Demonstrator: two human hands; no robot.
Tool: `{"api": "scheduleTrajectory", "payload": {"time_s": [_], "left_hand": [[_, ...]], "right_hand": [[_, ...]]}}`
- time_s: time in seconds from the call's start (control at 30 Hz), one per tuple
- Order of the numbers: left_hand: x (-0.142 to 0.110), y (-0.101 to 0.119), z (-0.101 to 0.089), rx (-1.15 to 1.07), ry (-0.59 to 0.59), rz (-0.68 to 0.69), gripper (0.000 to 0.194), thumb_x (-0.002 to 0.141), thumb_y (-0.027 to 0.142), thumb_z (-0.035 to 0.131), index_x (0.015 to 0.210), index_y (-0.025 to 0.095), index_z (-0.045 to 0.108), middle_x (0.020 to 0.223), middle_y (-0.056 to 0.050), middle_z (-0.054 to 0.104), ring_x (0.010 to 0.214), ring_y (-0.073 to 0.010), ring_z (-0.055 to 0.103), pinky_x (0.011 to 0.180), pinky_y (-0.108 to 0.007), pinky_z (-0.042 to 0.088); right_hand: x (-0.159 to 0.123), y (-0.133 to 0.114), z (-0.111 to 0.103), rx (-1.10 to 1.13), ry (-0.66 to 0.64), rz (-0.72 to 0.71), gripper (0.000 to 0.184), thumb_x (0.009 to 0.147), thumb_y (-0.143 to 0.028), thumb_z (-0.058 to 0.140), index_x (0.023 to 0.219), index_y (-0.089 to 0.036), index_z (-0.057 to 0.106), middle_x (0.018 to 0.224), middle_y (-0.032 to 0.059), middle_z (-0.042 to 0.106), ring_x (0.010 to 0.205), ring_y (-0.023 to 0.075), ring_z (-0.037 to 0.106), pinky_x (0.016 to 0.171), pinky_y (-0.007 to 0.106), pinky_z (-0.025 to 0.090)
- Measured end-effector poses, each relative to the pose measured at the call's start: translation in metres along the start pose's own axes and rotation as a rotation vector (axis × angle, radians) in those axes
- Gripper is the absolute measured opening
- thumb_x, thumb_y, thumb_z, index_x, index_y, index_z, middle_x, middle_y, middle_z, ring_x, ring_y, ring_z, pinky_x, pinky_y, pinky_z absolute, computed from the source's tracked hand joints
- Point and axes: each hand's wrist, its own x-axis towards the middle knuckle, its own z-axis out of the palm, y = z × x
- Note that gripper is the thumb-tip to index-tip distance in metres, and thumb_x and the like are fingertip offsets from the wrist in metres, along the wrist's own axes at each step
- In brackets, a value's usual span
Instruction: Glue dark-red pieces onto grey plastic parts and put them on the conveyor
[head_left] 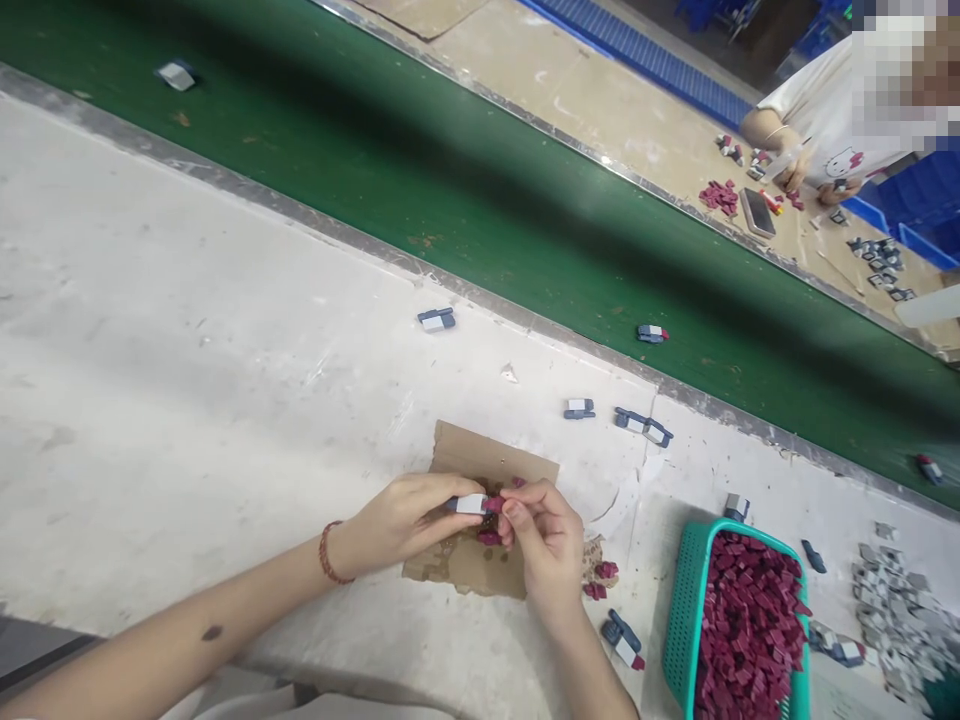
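Over a piece of brown cardboard [495, 450], my left hand [405, 515] grips a small grey-and-dark-blue plastic part [471, 504] between thumb and fingers. My right hand [544, 535] pinches a small dark red plastic piece [493, 505], which touches the right end of the grey-and-blue part. Whether it is seated inside cannot be made out. Another red piece [489, 538] lies on the cardboard below. Two more red pieces [600, 580] are just right of my right hand. A blue-grey part with a red tip [622, 638] rests nearby.
A green basket [679, 620] full of red pieces stands at right, beside a heap of grey pieces [896, 610]. Several blue-grey parts [437, 320] lie along the table's far side. Beyond runs a green conveyor belt [375, 190] carrying parts. Across it, a person's hands [795, 170] handle similar parts.
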Motion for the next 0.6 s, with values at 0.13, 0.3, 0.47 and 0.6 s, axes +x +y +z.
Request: {"api": "scheduleTrajectory", "payload": {"time_s": [0.13,0.3,0.47,0.6], "left_hand": [[-0.001,-0.002,0.001,0.005,-0.022,-0.012,0.026,0.095,0.038,0.051,0.097,0.021,0.07,0.084,-0.006,0.077,0.07,-0.0184,0.069,0.066,-0.026,0.054],[-0.001,-0.003,0.001,-0.015,-0.03,-0.042,0.025,0.093,0.036,0.051,0.097,0.022,0.071,0.088,-0.008,0.077,0.075,-0.0207,0.07,0.071,-0.028,0.056],[-0.006,-0.005,0.001,-0.027,-0.016,-0.11,0.027,0.088,0.046,0.056,0.092,0.026,0.073,0.091,-0.007,0.078,0.078,-0.0248,0.071,0.075,-0.034,0.058],[-0.009,-0.003,0.007,-0.003,0.01,-0.073,0.024,0.085,0.049,0.06,0.091,0.03,0.073,0.093,-0.004,0.077,0.081,-0.0257,0.071,0.078,-0.033,0.057]], "right_hand": [[-0.001,0.004,0.002,-0.06,-0.005,-0.027,0.03,0.082,-0.049,0.066,0.078,-0.019,0.066,0.056,-0.0017,0.059,0.05,0.0121,0.055,0.05,0.024,0.047],[-0.001,0.001,0.0,-0.205,-0.021,-0.064,0.018,0.083,-0.036,0.064,0.077,-0.02,0.067,0.064,0.0008,0.065,0.055,0.0133,0.058,0.055,0.025,0.049],[-0.006,-0.006,0.004,-0.243,-0.062,-0.055,0.017,0.085,-0.035,0.061,0.077,-0.021,0.067,0.069,0.0016,0.069,0.061,0.0156,0.063,0.061,0.027,0.052],[-0.016,-0.013,-0.002,-0.256,-0.041,-0.119,0.017,0.086,-0.036,0.062,0.078,-0.023,0.069,0.076,0.0018,0.071,0.07,0.0167,0.065,0.068,0.029,0.053]]}}
